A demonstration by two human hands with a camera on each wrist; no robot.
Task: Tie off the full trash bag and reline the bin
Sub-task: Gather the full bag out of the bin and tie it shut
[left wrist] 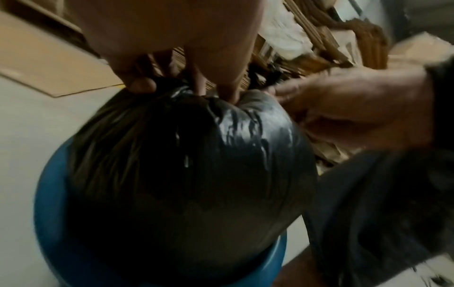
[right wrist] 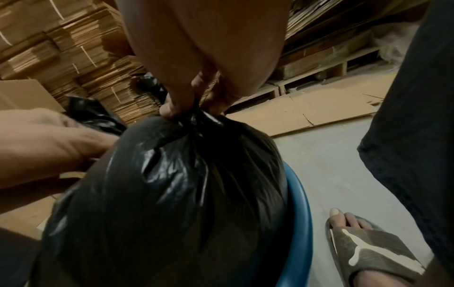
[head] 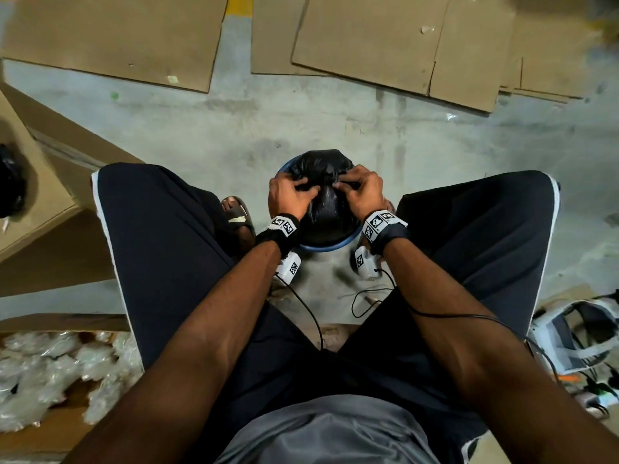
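A bulging black trash bag [head: 323,209] [left wrist: 186,165] [right wrist: 176,194] sits in a small blue bin [head: 330,246] [left wrist: 51,203] [right wrist: 298,213] on the floor between my knees. My left hand [head: 290,192] [left wrist: 172,81] pinches a gathered flap of the bag's top on the left side. My right hand [head: 360,192] [right wrist: 191,108] pinches the twisted neck of plastic on the right side. Both hands meet over the bag's top, fingers curled into the plastic. The knot itself is hidden under the fingers.
Flattened cardboard sheets [head: 385,45] lie on the concrete floor ahead, and a cardboard box [head: 40,182] stands at left with another black bag [head: 11,182] on it. My sandalled foot [head: 236,212] [right wrist: 368,250] is beside the bin. Clear plastic packets [head: 60,370] lie lower left.
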